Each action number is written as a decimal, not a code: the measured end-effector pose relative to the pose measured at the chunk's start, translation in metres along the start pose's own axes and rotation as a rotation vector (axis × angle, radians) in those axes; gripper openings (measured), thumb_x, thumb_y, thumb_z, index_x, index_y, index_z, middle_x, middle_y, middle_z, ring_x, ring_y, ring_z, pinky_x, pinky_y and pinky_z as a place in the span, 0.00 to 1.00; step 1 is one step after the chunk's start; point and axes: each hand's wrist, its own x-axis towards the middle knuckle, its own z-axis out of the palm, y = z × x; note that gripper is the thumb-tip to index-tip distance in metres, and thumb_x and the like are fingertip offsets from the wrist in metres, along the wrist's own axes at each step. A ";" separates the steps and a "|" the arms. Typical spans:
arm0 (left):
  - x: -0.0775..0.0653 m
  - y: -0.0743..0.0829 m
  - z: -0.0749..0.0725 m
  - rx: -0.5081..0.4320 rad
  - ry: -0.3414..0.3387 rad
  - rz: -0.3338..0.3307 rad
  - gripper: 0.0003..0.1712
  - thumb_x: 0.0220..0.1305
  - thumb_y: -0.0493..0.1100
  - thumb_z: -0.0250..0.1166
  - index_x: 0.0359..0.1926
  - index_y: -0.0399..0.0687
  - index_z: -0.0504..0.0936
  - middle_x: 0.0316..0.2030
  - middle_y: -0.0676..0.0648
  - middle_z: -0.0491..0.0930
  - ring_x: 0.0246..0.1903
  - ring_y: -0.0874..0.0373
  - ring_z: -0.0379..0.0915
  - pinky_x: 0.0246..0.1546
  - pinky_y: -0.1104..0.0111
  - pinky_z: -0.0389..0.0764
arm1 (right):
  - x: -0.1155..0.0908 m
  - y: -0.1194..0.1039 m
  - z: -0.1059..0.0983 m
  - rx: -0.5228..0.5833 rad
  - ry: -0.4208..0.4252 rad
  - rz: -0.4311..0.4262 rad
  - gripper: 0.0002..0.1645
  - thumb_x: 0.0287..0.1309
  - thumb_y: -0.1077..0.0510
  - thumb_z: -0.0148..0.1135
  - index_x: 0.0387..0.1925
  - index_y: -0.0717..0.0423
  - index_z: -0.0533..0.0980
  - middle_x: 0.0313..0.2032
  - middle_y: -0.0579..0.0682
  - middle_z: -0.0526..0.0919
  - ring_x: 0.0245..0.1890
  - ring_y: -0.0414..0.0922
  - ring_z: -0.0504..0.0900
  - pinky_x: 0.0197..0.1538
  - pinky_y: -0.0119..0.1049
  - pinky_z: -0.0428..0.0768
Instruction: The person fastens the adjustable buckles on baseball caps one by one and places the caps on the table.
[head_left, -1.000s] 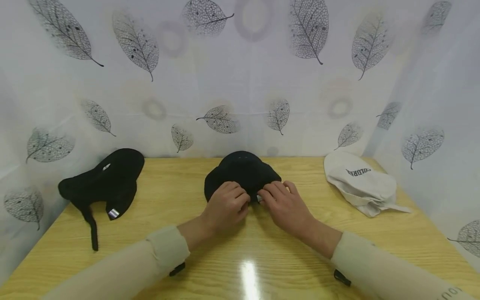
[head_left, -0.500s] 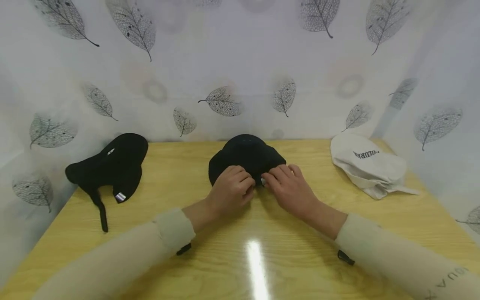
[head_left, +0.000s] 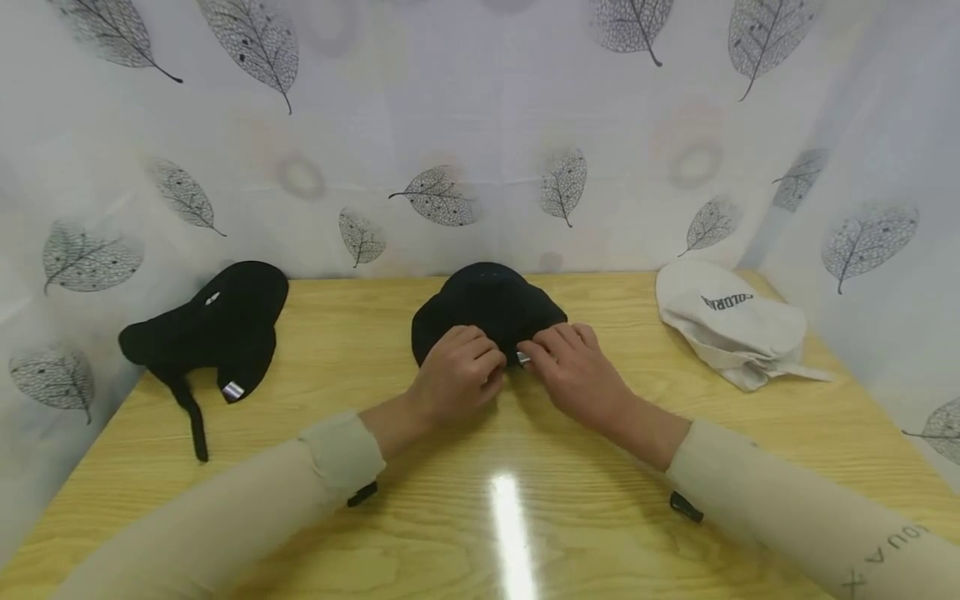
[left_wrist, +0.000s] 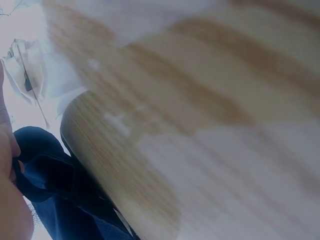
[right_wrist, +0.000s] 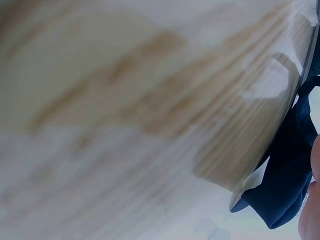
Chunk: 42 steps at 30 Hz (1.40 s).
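Note:
A black cap (head_left: 487,304) sits at the middle of the table, near its back edge, crown away from me. My left hand (head_left: 459,371) pinches its near edge left of centre with curled fingers. Just to the right, my right hand (head_left: 581,371) pinches the same edge, beside a small white tag (head_left: 522,358). In the left wrist view part of the left hand (left_wrist: 12,195) shows against the dark cloth of the cap (left_wrist: 45,165). The right wrist view has the cap (right_wrist: 287,155) at its right side, by the fingers (right_wrist: 312,205).
Another black cap (head_left: 232,321) with a dangling strap lies at the left of the wooden table (head_left: 420,517). A white cap (head_left: 731,321) with dark lettering lies at the right. Behind the table hangs a white leaf-print curtain (head_left: 480,125).
The head view has shifted, so everything sits higher in the picture than one second ago. Both hands keep their hold on the middle cap's near edge, with little visible movement.

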 end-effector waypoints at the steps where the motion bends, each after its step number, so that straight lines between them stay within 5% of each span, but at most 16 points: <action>1: 0.000 0.000 0.000 0.002 0.002 0.001 0.01 0.54 0.38 0.70 0.29 0.45 0.86 0.30 0.50 0.85 0.35 0.55 0.78 0.47 0.64 0.79 | 0.000 0.000 0.000 -0.001 -0.006 0.007 0.13 0.62 0.56 0.67 0.45 0.58 0.81 0.41 0.53 0.81 0.42 0.51 0.77 0.45 0.46 0.72; 21: -0.002 0.004 0.001 0.007 0.026 0.019 0.01 0.54 0.37 0.70 0.28 0.45 0.86 0.29 0.51 0.85 0.33 0.55 0.78 0.45 0.64 0.79 | -0.003 -0.002 0.005 0.133 0.074 -0.086 0.21 0.54 0.65 0.70 0.51 0.65 0.80 0.39 0.55 0.79 0.37 0.51 0.76 0.40 0.44 0.76; 30: 0.002 0.003 0.001 -0.005 -0.001 0.011 0.02 0.53 0.38 0.71 0.29 0.45 0.86 0.30 0.51 0.85 0.35 0.56 0.78 0.47 0.65 0.79 | -0.002 0.003 0.003 0.083 0.072 -0.052 0.21 0.48 0.61 0.77 0.44 0.65 0.81 0.35 0.54 0.80 0.35 0.50 0.77 0.37 0.44 0.74; 42: 0.001 0.003 -0.001 0.001 0.048 0.053 0.02 0.50 0.36 0.72 0.27 0.45 0.87 0.29 0.51 0.85 0.34 0.56 0.78 0.46 0.64 0.80 | 0.000 0.002 -0.002 -0.022 0.005 -0.088 0.18 0.54 0.56 0.74 0.43 0.62 0.81 0.36 0.52 0.80 0.35 0.49 0.76 0.38 0.41 0.73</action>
